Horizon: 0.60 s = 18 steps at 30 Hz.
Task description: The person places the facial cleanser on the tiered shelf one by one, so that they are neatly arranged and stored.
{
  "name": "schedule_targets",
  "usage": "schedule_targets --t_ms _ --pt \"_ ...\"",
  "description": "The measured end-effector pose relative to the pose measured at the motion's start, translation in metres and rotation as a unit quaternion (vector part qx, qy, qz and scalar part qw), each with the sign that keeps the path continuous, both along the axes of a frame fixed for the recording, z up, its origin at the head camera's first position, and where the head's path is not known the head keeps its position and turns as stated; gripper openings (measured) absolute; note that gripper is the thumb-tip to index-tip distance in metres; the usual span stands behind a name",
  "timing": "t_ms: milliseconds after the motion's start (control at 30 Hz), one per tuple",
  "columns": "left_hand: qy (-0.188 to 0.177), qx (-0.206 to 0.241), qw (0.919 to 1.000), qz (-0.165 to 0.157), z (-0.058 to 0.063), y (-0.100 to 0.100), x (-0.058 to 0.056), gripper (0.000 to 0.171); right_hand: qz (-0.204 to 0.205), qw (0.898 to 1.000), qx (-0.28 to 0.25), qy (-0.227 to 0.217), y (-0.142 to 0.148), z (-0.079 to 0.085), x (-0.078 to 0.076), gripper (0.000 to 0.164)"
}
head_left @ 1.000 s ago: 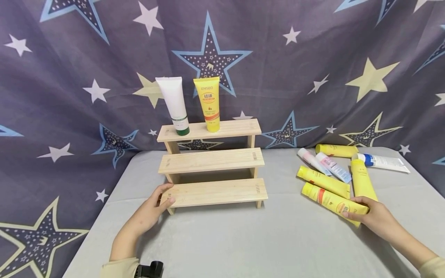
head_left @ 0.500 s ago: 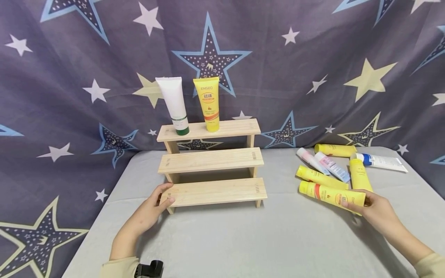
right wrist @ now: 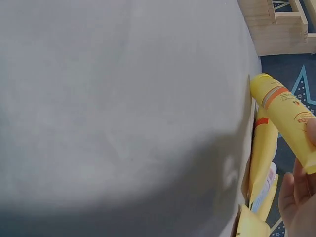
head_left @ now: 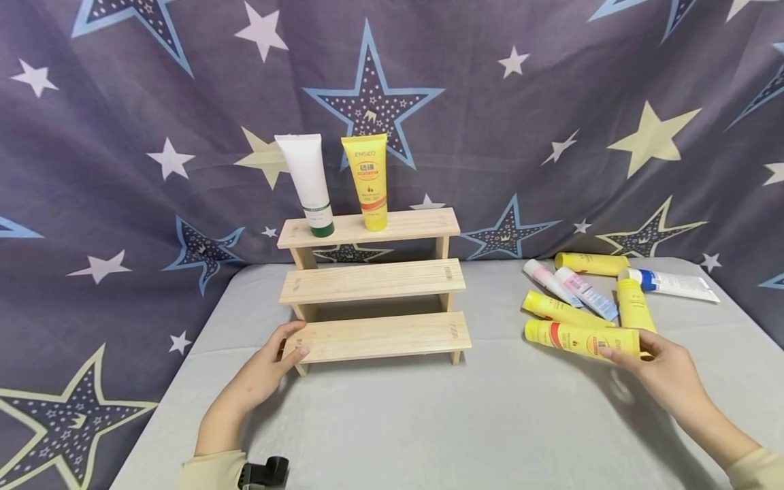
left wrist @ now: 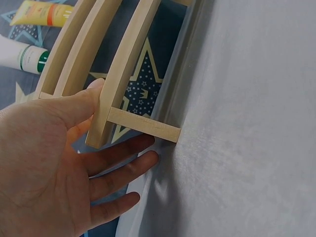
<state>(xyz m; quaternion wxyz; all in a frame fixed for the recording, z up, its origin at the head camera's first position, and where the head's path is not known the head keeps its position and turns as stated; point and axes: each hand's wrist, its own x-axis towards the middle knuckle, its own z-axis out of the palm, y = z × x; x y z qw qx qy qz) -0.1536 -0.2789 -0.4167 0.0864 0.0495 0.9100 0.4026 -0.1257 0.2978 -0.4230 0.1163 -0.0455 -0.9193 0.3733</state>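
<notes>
My left hand (head_left: 269, 364) holds the left end of the lowest step of a three-step wooden display rack (head_left: 376, 338). In the left wrist view the thumb lies against the board (left wrist: 121, 74), and the other fingers extend beside its leg. A white tube with a green cap (head_left: 309, 184) and a yellow tube (head_left: 367, 180) stand upright on the top step. My right hand (head_left: 670, 371) pinches another yellow tube (head_left: 578, 338) by its flat end, cap pointing left. In the right wrist view that tube (right wrist: 284, 111) is tilted above another yellow tube (right wrist: 264, 153).
Around the right hand lie several tubes: yellow ones (head_left: 563, 309) (head_left: 591, 264) (head_left: 635, 306), two pink-and-blue ones (head_left: 586, 294) (head_left: 551, 282), and a white tube with a blue band (head_left: 680, 286). A star-patterned cloth (head_left: 478, 122) hangs behind the grey-covered table (head_left: 392, 429).
My right hand has moved slightly left and up with the yellow tube, which has turned nearer to level and lifted off the pile. The left hand has stayed on the rack.
</notes>
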Motion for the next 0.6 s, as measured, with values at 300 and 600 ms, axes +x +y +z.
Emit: schedule_targets --t_ms 300,600 --pt "-0.002 -0.003 1.0000 0.001 0.003 0.001 0.001 0.058 0.021 0.998 0.017 0.062 -0.008 0.010 -0.006 0.027" --pt "0.004 -0.006 1.0000 -0.001 0.004 0.002 0.002 0.056 0.017 0.996 0.006 0.085 -0.018 0.021 -0.015 0.035"
